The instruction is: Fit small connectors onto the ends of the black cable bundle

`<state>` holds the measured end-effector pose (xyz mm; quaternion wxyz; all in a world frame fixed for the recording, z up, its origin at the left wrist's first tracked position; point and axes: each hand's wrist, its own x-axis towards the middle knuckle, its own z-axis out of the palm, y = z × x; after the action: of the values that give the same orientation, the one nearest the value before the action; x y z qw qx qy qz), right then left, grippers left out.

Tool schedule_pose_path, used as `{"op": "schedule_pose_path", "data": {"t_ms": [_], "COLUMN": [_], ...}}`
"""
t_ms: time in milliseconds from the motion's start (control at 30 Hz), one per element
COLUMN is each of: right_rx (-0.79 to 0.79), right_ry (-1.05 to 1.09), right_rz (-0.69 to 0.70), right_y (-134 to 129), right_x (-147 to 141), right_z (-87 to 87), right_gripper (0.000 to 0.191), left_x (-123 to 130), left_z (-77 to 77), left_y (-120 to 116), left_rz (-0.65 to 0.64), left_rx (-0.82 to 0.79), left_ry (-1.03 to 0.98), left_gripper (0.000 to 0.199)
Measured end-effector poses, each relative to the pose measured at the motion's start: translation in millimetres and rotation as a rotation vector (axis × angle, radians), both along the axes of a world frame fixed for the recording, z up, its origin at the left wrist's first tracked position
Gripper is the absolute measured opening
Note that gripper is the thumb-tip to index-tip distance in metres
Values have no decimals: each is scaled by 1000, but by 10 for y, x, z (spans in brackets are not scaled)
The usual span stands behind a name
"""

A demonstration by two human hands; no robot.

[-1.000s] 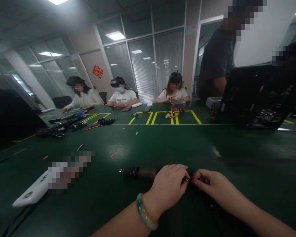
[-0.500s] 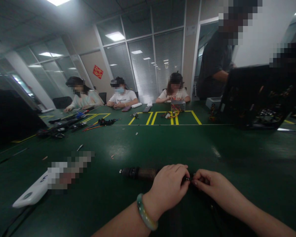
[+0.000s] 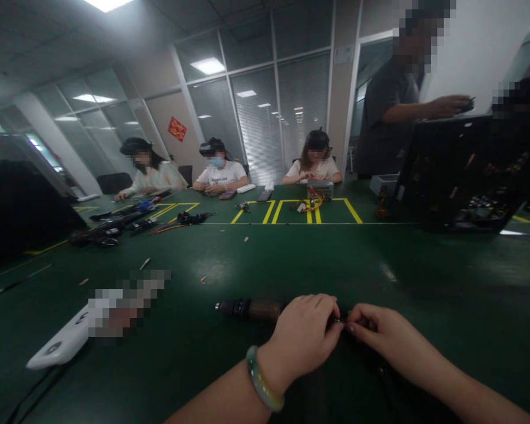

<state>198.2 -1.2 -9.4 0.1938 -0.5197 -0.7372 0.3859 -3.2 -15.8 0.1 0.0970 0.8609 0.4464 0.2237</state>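
A dark electric screwdriver (image 3: 265, 310) with a brownish, see-through-looking body lies on the green table, its metal tip pointing left. Over its rear part curls my left hand (image 3: 308, 324), a green bangle (image 3: 264, 380) on the wrist. Its thumb and fingers close together at the right end, where a tiny shiny bit shows between them. My right hand (image 3: 380, 330) is pinched closed right beside those fingertips. What its fingers grip is mostly hidden. Below it runs a dark cord-like shape, too dim to make out clearly.
A white handheld device (image 3: 66, 341) with a cord lies at the left. Dark cables (image 3: 115, 224) are heaped farther back. A black computer case (image 3: 454, 171) stands at the right, a standing person (image 3: 386, 112) behind it. Several people sit across the green table (image 3: 291, 253).
My hands keep almost the same pose at the rear of the electric screwdriver. At the right, the standing person's arm has risen above the computer case with a dark object in the hand.
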Motion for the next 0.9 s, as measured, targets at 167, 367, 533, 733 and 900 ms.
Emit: {"op": "schedule_pose_path", "data": {"t_ms": [167, 367, 533, 733, 900], "right_rx": [-8, 1, -1, 4, -12], "right_ry": [-4, 4, 15, 16, 15], "right_rz": [3, 6, 10, 5, -6], "right_y": [9, 13, 15, 18, 5], "right_x": [8, 0, 4, 22, 21], "right_z": [-31, -13, -23, -65, -45], "right_gripper": [18, 18, 17, 18, 18], "left_x": [3, -9, -10, 6, 0], "left_z": [-36, -35, -21, -52, -53], "left_y": [21, 28, 26, 34, 27], "left_rz": [-27, -36, -39, -34, -23], "left_rx": [17, 19, 12, 34, 19], "left_ry": [37, 5, 0, 16, -20], "left_gripper": [13, 11, 12, 10, 15]}}
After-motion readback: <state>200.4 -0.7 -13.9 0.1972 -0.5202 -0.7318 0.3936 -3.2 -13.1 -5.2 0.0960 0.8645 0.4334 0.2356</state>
